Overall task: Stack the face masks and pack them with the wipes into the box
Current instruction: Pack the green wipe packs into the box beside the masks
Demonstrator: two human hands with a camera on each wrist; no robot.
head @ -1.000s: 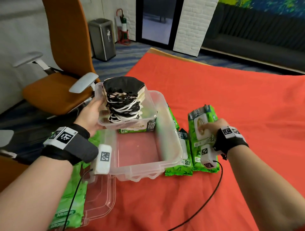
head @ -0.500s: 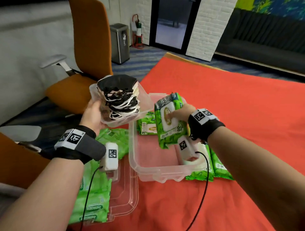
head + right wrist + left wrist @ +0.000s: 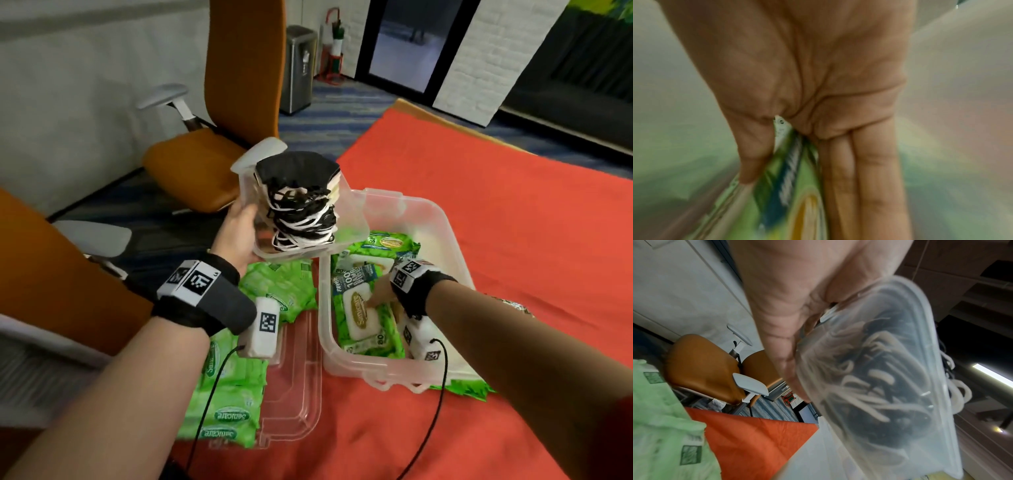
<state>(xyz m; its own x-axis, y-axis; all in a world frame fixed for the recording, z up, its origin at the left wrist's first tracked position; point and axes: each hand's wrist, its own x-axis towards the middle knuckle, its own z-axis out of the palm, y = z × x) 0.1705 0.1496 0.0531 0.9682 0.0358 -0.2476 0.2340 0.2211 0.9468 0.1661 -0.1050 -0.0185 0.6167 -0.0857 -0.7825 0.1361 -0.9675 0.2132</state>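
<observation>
Green wipes pack with the white flip lid [image 3: 363,310] sits in the near-left part of the clear plastic box [image 3: 445,219], long axis running away from you, roughly parallel to the box's left wall. Your right hand [image 3: 385,295] is on it: the right wrist view shows the thumb [image 3: 754,155] on one face and straight fingers [image 3: 875,170] along the other, pack edge pinched between. A second green pack [image 3: 390,244] lies flat at the far end of the box.

Stack of black and white face masks [image 3: 299,205] sits in a small clear tub [image 3: 346,222], held by your left hand [image 3: 236,233], fingers wrapped round the tub wall. The tub hangs over the box's far-left corner, above and left of your right hand.

My read: right hand does the wipes, left waits. The box's right side looks free, though your right arm hides much of it. More green packs [image 3: 226,404] lie left of the box by the clear lid [image 3: 298,394], nearer your left hand, and one [image 3: 459,389] pokes out at the box's near-right corner. All on the red cloth [image 3: 513,205].
</observation>
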